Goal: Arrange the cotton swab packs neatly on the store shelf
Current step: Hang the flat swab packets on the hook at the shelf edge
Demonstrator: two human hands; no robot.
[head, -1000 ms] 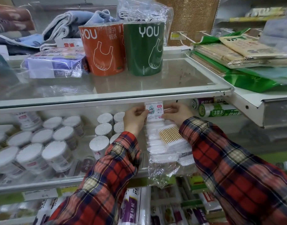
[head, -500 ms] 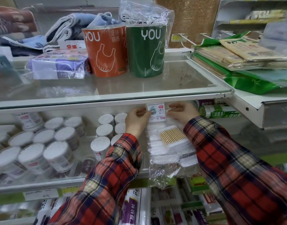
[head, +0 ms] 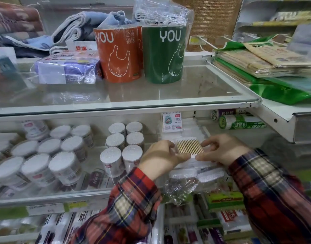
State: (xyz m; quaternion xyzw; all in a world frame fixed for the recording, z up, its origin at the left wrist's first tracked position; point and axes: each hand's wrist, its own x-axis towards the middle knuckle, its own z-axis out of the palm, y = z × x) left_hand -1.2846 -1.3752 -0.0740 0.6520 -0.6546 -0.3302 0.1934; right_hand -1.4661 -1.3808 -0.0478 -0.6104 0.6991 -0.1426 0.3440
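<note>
Here's the pack in play: a flat clear-wrapped pack of wooden-stick cotton swabs [head: 190, 147], sitting on top of the stack of swab packs [head: 195, 166] on the lower glass shelf [head: 63, 194], just right of centre. The left hand [head: 161, 155] pinches it from nine o'clock, thumb and fingers curled onto its edge, and the right hand [head: 223, 150] closes in from three o'clock, fingertips curled on the opposite edge. Both have hold of it, neither spread wide. That two-sided hold looks meant to square the pack up with the pile below, so the edges line up. At twelve o'clock from the pack, a swab pack with a printed header card [head: 172, 122] stands upright at the back of the row, label facing out, likely so shoppers can read it. Below the hands, at six o'clock, loose clear wrap [head: 181, 189] droops over the shelf lip and isn't tidy yet. Out at nine o'clock, round tubs of cotton swabs [head: 123, 147] stand in neat pairs, white tips showing through their tops, with a bigger cluster of tubs [head: 42, 155] farther left. Up at one o'clock lie green-labelled rolls [head: 241, 122]. On the upper shelf, an orange canister [head: 117, 55] and a green canister [head: 163, 53], both marked YOU, stand side by side.
</note>
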